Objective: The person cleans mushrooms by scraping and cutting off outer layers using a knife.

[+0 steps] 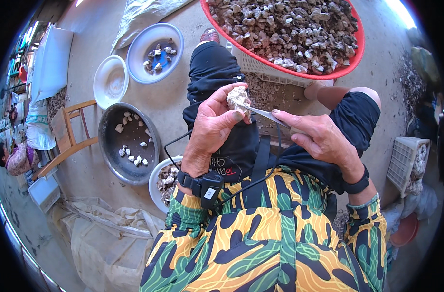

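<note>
A pale, rough lump (238,98), maybe a root or a dried fungus, is pinched between the fingertips of my left hand (215,118). My right hand (313,133) grips a small metal knife (267,114), index finger laid along it, and its tip touches the lump. Both hands are over my lap. Beyond them a large red basin (360,43) heaped with dark, rough lumps rests on a white plastic crate (256,62). Bits of peel lie on the floor beneath.
To the left are a dark basin (155,160) with whitish pieces, a white bowl (124,78), a blue-white basin (132,51) with lumps, and a white bowl of lumps (154,182). A wooden chair (70,127) and another person (22,158) are farther left. A filled crate (401,164) stands right.
</note>
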The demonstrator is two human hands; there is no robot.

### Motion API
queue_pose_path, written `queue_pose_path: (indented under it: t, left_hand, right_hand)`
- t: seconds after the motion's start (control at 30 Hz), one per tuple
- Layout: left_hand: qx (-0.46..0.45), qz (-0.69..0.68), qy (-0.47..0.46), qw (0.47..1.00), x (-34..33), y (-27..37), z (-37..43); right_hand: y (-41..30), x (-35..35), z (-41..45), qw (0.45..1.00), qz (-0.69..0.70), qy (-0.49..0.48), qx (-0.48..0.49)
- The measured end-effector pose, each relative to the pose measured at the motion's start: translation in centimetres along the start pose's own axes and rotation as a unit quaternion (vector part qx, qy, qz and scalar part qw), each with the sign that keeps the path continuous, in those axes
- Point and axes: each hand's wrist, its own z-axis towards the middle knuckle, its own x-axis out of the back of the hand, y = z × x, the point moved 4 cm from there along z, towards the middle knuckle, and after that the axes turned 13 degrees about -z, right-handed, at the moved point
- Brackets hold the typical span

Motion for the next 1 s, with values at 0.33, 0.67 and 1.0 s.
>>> queue_pose_path:
  t: [0.33,0.67,1.0]
  left_hand:
    - [-0.003,-0.017,-0.012,1.0,0.4,0.2,0.0]
    - [0.001,-0.026,-0.004,1.0,0.7,0.0,-0.1]
    - [-0.009,-0.008,-0.018,1.0,0.1,0.2,0.1]
  right_hand:
    - [-0.6,-1.0,1.3,1.0,-0.012,0.02,0.006]
    - [-1.7,-0.9,2.5,0.999,-0.043,0.028,-0.002]
    - [-0.8,-0.5,1.6,0.999,-0.023,0.021,0.01]
